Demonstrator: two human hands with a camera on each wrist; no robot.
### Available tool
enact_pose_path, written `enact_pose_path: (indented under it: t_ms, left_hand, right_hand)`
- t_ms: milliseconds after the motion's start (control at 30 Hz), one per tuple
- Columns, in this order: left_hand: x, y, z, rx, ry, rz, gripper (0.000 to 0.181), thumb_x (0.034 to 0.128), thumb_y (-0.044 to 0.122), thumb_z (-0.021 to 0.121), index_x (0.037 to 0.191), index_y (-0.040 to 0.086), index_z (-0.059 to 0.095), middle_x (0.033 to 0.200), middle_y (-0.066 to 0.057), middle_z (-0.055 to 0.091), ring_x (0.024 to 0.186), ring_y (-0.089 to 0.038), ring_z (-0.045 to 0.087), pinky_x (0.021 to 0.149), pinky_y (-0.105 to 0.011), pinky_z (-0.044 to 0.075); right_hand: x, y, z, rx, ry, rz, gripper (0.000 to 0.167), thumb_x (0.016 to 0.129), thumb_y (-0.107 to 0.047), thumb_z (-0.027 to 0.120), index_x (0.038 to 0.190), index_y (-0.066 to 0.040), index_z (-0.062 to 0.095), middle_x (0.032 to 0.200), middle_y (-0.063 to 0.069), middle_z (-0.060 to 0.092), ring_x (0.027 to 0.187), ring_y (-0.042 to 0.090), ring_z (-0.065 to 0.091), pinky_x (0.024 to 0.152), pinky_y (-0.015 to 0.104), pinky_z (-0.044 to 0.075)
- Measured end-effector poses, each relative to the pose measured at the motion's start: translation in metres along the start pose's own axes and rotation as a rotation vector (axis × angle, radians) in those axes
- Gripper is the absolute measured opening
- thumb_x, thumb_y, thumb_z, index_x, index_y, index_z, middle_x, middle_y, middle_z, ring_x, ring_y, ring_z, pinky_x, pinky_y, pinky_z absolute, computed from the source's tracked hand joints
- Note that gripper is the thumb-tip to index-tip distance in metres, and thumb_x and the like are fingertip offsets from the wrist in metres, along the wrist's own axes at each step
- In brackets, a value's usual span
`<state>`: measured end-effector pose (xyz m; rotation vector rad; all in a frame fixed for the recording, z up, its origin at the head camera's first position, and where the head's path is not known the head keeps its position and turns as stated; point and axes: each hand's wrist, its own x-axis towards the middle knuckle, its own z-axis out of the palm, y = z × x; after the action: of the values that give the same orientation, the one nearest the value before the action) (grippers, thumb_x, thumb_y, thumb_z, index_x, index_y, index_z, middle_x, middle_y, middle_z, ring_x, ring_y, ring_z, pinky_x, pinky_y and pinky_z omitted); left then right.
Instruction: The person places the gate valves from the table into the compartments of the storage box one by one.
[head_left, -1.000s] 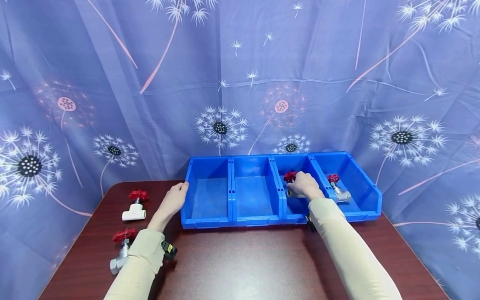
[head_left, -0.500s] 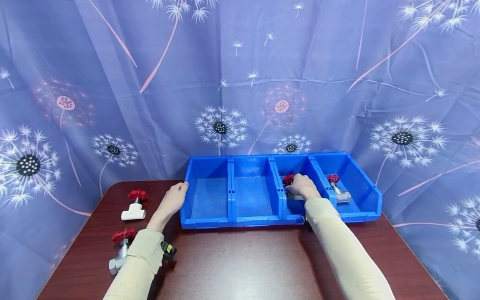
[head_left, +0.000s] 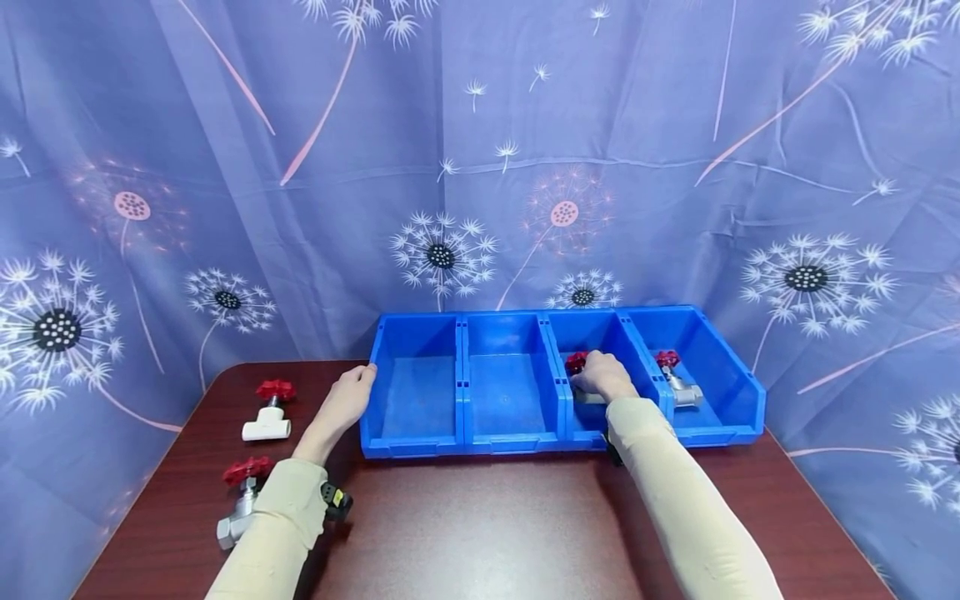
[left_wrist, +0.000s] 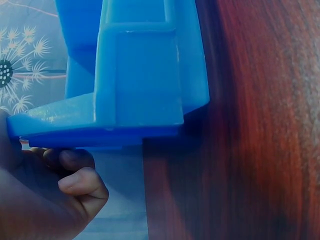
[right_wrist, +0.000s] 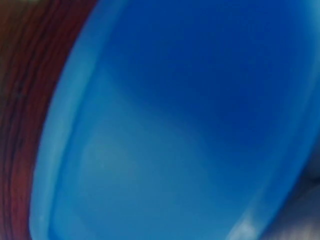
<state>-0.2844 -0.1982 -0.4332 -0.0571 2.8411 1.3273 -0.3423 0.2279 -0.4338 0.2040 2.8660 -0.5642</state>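
Observation:
My left hand (head_left: 348,402) grips the left side wall of the blue four-bin row (head_left: 423,447); in the left wrist view the hand (left_wrist: 55,195) has its fingers curled under the bin edge (left_wrist: 60,117). My right hand (head_left: 606,377) is down in the third bin from the left, holding a valve with a red handwheel (head_left: 577,362); the hand covers much of its body. The right wrist view shows only blurred blue bin (right_wrist: 150,150), with neither hand nor valve clearly visible.
In the rightmost bin lies a metal valve (head_left: 684,392) with a red handwheel. On the table's left side stand a white valve (head_left: 267,425) and a metal valve (head_left: 238,523), partly behind my left sleeve. A patterned curtain (head_left: 495,100) hangs behind the bins.
My right hand has moved slightly left and lower inside the third bin, with the valve. The left hand stays at the bin wall.

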Motion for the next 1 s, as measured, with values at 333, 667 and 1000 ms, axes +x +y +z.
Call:
enact_pose_path:
  t_ms: [333, 667, 1000]
  left_hand:
    - [-0.001, 0.0, -0.001, 0.001, -0.017, -0.02, 0.049, 0.1064, 0.039, 0.03, 0.117, 0.001, 0.058, 0.081, -0.011, 0.043, 0.09, -0.031, 0.048, 0.075, -0.04, 0.036]
    - [0.0, -0.002, -0.001, 0.002, -0.018, -0.012, 0.052, 0.1064, 0.042, 0.028, 0.119, 0.001, 0.057, 0.088, -0.014, 0.05, 0.092, -0.031, 0.05, 0.077, -0.04, 0.037]
    - [0.001, -0.002, 0.0, -0.008, -0.021, -0.006, 0.051, 0.1063, 0.042, 0.029, 0.117, 0.001, 0.057, 0.083, -0.011, 0.046, 0.09, -0.029, 0.05, 0.075, -0.039, 0.037]
  right_hand:
    - [0.003, -0.001, 0.003, -0.012, -0.006, 0.002, 0.039, 0.093, -0.031, 0.065, 0.108, 0.005, 0.062, 0.105, 0.025, 0.062, 0.09, 0.038, 0.06, 0.085, 0.056, 0.048]
    - [-0.009, -0.009, -0.011, -0.131, 0.032, -0.095, 0.037, 0.095, -0.03, 0.062, 0.106, 0.006, 0.063, 0.105, 0.026, 0.062, 0.09, 0.039, 0.061, 0.08, 0.054, 0.05]
    - [-0.031, -0.024, -0.034, -0.241, 0.081, -0.186, 0.032, 0.094, -0.026, 0.062, 0.07, -0.007, 0.058, 0.074, 0.013, 0.06, 0.065, 0.028, 0.056, 0.057, 0.043, 0.046]
